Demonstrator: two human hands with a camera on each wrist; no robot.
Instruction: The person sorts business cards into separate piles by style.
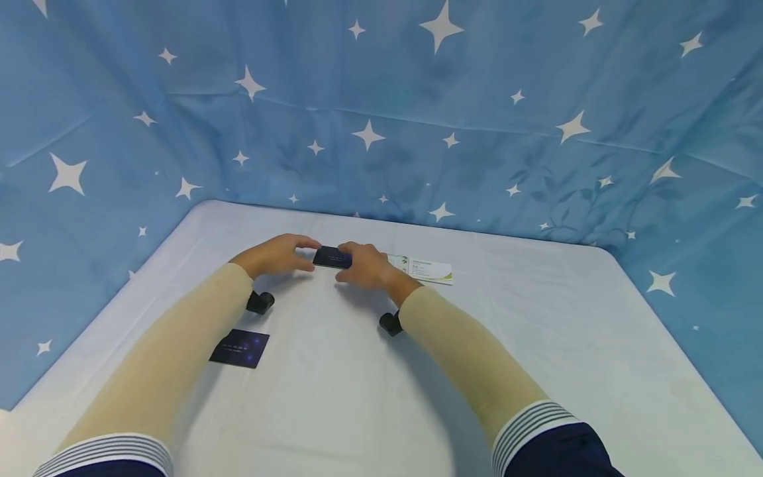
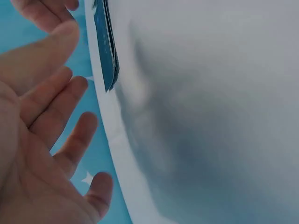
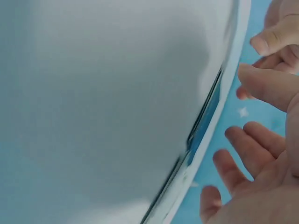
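1. A person sits at a table draped in plain white cloth (image 1: pixel 357 404). Behind it hangs a blue fabric backdrop printed with white stars (image 1: pixel 417 99). Both forearms wear tan sleeves and reach forward.
2. A small dark blue rectangular card (image 1: pixel 330 257), possibly a thin stack, lies towards the far side of the table, midway between the two hands.
3. The left hand (image 1: pixel 277 255) sits just left of the card, with thumb and forefinger spread around its near end. From the left wrist view the palm (image 2: pixel 37 140) is open and the fingers are loosely straight. The card's edge (image 2: pixel 105 42) is beyond the fingertips.
4. The right hand (image 1: pixel 363 265) rests at the card's right end and appears to touch it. From the right wrist view that hand (image 3: pixel 261 177) is also spread and relaxed, with the card's dark edge (image 3: pixel 205 116) beside it.
5. Neither hand shows a closed pinch. Whether any fingertip presses the card cannot be told.
6. The step in hand looks like squaring or gathering this card between the two hands. A lift would probably call for thumb and fingers to close on the opposite short edges.
7. A second dark blue card with faint print (image 1: pixel 240 348) lies flat near the left forearm.
8. A white card with a green corner design (image 1: pixel 426 269) lies just right of the right hand.
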